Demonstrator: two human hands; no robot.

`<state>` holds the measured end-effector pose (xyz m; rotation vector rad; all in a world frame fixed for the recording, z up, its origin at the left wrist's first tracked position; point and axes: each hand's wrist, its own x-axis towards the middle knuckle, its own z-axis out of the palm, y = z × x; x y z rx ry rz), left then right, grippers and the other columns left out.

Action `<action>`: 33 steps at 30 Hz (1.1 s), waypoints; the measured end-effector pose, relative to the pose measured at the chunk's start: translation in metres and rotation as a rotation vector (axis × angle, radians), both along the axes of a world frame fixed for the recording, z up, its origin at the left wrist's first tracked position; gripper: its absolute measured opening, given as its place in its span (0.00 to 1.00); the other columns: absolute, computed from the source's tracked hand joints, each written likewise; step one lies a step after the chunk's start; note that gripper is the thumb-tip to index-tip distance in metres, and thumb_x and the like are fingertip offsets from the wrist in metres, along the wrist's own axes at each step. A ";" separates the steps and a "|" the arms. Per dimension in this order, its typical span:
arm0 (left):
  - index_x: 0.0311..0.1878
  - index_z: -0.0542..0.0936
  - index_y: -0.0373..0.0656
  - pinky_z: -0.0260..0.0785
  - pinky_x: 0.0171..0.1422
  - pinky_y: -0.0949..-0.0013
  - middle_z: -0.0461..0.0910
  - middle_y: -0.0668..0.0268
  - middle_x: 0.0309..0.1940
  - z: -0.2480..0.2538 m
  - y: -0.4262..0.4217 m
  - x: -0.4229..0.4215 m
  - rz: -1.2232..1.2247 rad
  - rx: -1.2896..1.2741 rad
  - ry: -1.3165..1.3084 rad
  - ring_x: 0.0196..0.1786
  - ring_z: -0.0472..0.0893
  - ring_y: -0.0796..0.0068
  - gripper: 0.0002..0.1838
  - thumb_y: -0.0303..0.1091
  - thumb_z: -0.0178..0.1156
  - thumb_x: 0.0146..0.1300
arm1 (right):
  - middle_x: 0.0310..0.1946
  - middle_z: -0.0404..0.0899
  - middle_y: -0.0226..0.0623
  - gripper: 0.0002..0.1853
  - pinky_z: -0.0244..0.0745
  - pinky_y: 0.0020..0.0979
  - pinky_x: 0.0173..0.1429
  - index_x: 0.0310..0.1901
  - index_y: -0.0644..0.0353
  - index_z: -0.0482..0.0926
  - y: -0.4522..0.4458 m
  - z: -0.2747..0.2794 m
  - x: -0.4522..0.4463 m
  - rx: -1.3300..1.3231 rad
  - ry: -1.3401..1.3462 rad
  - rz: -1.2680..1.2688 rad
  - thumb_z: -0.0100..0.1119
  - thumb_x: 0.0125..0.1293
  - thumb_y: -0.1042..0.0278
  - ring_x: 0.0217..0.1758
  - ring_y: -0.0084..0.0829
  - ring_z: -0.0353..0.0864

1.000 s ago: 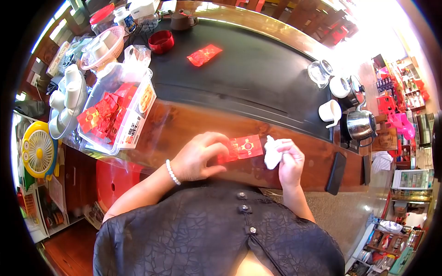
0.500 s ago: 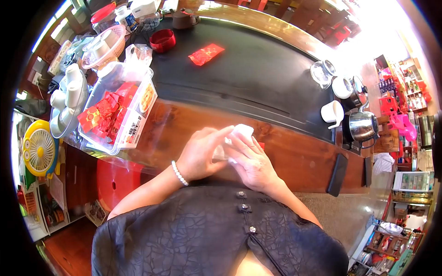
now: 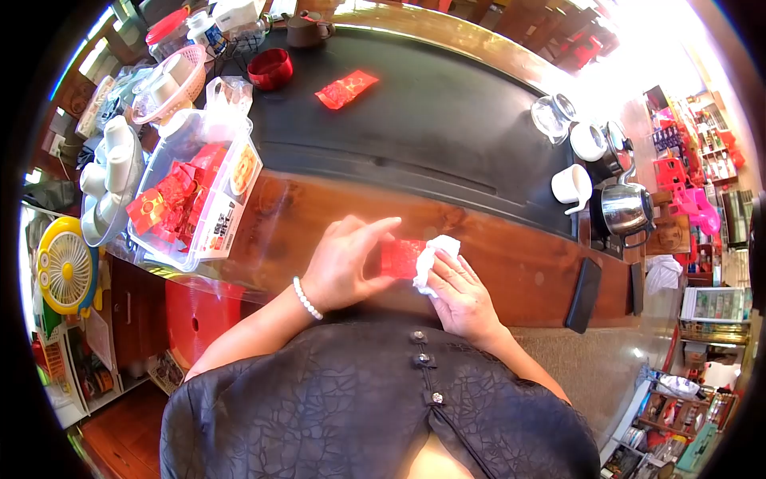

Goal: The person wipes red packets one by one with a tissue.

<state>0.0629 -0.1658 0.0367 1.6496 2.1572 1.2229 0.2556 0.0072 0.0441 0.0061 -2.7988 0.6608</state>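
My right hand (image 3: 465, 302) presses a crumpled white tissue (image 3: 429, 275) between its fingers. Just left of the tissue lies a small red packet (image 3: 401, 259) on the wooden table edge, partly covered by it. My left hand (image 3: 339, 263), with a white bead bracelet on the wrist, is open beside the packet, thumb and forefinger apart. Its thumb is close to the packet's lower left corner; I cannot tell if they touch. Another red packet (image 3: 346, 89) lies flat on the black tea tray (image 3: 415, 120) farther away.
A clear plastic box (image 3: 247, 164) of red packets stands left, near white cups (image 3: 120, 156) and a yellow fan (image 3: 68, 263). At the right are a glass jar (image 3: 552, 117), a white pitcher (image 3: 571, 185), a steel kettle (image 3: 625, 209) and a black phone (image 3: 584, 295). A red bowl (image 3: 270, 69) stands at the back.
My hands were together around the tissue and have moved apart. My right hand went slightly right and down with the tissue; the red packet between them now shows more fully.
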 end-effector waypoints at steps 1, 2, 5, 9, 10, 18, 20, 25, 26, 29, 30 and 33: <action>0.69 0.72 0.44 0.69 0.63 0.59 0.86 0.67 0.49 0.000 0.000 0.000 0.000 0.003 -0.003 0.50 0.79 0.62 0.45 0.34 0.79 0.44 | 0.62 0.79 0.48 0.21 0.68 0.47 0.74 0.55 0.63 0.83 0.002 -0.001 0.002 -0.016 0.020 -0.004 0.62 0.58 0.79 0.71 0.47 0.74; 0.69 0.71 0.44 0.69 0.63 0.59 0.86 0.67 0.49 0.000 -0.001 -0.001 0.001 0.005 -0.005 0.50 0.79 0.63 0.45 0.34 0.79 0.45 | 0.60 0.80 0.48 0.20 0.69 0.47 0.73 0.53 0.65 0.83 0.003 -0.002 0.003 -0.033 0.041 -0.007 0.61 0.57 0.80 0.70 0.48 0.75; 0.72 0.69 0.44 0.68 0.64 0.59 0.86 0.68 0.50 -0.003 -0.002 -0.003 -0.012 -0.001 -0.039 0.51 0.79 0.63 0.47 0.33 0.79 0.45 | 0.57 0.83 0.48 0.18 0.72 0.46 0.70 0.47 0.67 0.85 0.008 -0.002 0.009 -0.135 0.090 -0.031 0.56 0.53 0.84 0.66 0.49 0.79; 0.75 0.66 0.45 0.66 0.65 0.59 0.86 0.69 0.51 -0.002 -0.002 -0.003 -0.006 -0.015 -0.015 0.50 0.78 0.64 0.51 0.33 0.79 0.44 | 0.39 0.85 0.44 0.10 0.78 0.40 0.50 0.35 0.63 0.83 0.023 0.001 0.007 -0.229 0.166 -0.167 0.55 0.53 0.85 0.44 0.46 0.83; 0.75 0.65 0.45 0.66 0.65 0.60 0.86 0.69 0.52 -0.002 -0.001 -0.004 -0.007 -0.018 -0.014 0.49 0.78 0.64 0.52 0.34 0.79 0.44 | 0.38 0.84 0.45 0.08 0.78 0.40 0.47 0.33 0.64 0.81 0.022 0.004 0.004 -0.258 0.173 -0.249 0.55 0.54 0.84 0.42 0.46 0.83; 0.75 0.66 0.42 0.67 0.61 0.60 0.86 0.65 0.50 -0.007 0.000 -0.004 0.023 -0.036 -0.020 0.47 0.78 0.63 0.52 0.40 0.79 0.46 | 0.54 0.81 0.46 0.18 0.71 0.48 0.68 0.46 0.62 0.85 -0.021 0.013 -0.059 0.045 0.141 -0.007 0.62 0.50 0.79 0.62 0.48 0.77; 0.75 0.66 0.42 0.67 0.61 0.60 0.86 0.65 0.49 -0.006 0.000 -0.005 0.020 -0.030 -0.002 0.47 0.78 0.63 0.52 0.40 0.79 0.45 | 0.55 0.80 0.46 0.17 0.72 0.48 0.68 0.44 0.63 0.85 -0.024 0.009 -0.064 0.056 0.131 0.033 0.63 0.50 0.79 0.63 0.47 0.75; 0.74 0.67 0.42 0.68 0.60 0.60 0.87 0.66 0.49 -0.009 0.001 -0.003 0.021 -0.001 0.023 0.46 0.78 0.63 0.50 0.37 0.78 0.45 | 0.54 0.82 0.44 0.12 0.76 0.45 0.67 0.39 0.62 0.87 -0.016 0.008 -0.050 -0.062 0.161 0.119 0.63 0.51 0.82 0.65 0.48 0.78; 0.74 0.67 0.43 0.68 0.60 0.60 0.87 0.67 0.49 -0.009 0.001 -0.003 0.022 -0.009 0.029 0.46 0.78 0.63 0.50 0.36 0.78 0.45 | 0.54 0.82 0.44 0.12 0.76 0.45 0.67 0.38 0.62 0.87 -0.014 0.005 -0.046 -0.093 0.177 0.117 0.63 0.51 0.83 0.65 0.49 0.79; 0.73 0.69 0.44 0.69 0.58 0.58 0.86 0.67 0.48 -0.004 0.001 -0.002 0.021 0.010 0.018 0.46 0.79 0.62 0.45 0.36 0.75 0.48 | 0.54 0.84 0.44 0.12 0.78 0.43 0.66 0.37 0.61 0.87 -0.005 0.001 -0.031 -0.166 0.203 0.077 0.63 0.52 0.84 0.64 0.50 0.81; 0.72 0.71 0.45 0.69 0.57 0.57 0.86 0.66 0.48 -0.002 0.001 -0.002 0.017 0.025 0.010 0.46 0.79 0.61 0.43 0.36 0.74 0.49 | 0.54 0.84 0.46 0.13 0.79 0.43 0.65 0.37 0.61 0.88 -0.002 -0.003 -0.023 -0.185 0.188 0.033 0.62 0.52 0.85 0.63 0.50 0.82; 0.66 0.78 0.49 0.69 0.60 0.60 0.86 0.70 0.49 0.001 0.001 -0.001 0.011 -0.035 -0.009 0.46 0.78 0.64 0.39 0.33 0.76 0.45 | 0.52 0.85 0.46 0.13 0.79 0.42 0.65 0.36 0.59 0.89 0.010 -0.012 -0.007 -0.182 0.173 0.013 0.61 0.52 0.86 0.63 0.48 0.82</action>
